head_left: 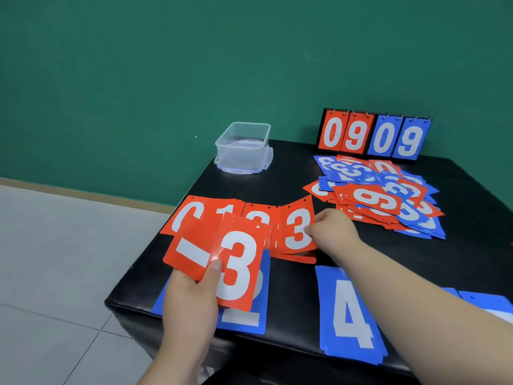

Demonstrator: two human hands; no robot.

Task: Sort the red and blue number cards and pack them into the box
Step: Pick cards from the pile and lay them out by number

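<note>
Where the floor [55,245] shows, at 9 o'clock: pale grey tiles running up to a green wall [138,79].
Left hand [188,298]: at 7 o'clock, above the near left corner of the black desk [291,173], clamped on the fanned red cards [236,273], with the thumb lying across their faces.
Fanned red cards: two can be told, one with a white dash behind and to the left, one with a white 3 in front; both are held clear of the desk.
Red row [205,209]: just past the fan toward 10 o'clock, red cards lying side by side on the desk, their digits partly covered.
Box [244,143]: at 12 o'clock, near the desk's far left corner, clear plastic, upright, standing on its lid [241,169], with no cards in it.
Blue 2 card [244,319]: at 6 o'clock, flat on the near edge, half hidden under the fan.
Red 3 card [298,232]: right end of the red row, on top of a small red stack, its right edge raised.
Right hand [333,229]: at 4 o'clock, well apart from the left hand, fingers curled, pinching the right edge of the red 3 card.
Blue 4 card [349,312]: at 5 o'clock, on a blue stack at the near edge.
Mixed pile [383,195]: at 3 o'clock, red and blue cards heaped unsorted.
Scoreboard [374,134]: at 2 o'clock, upright behind the pile, reading red 09, blue 09.
</note>
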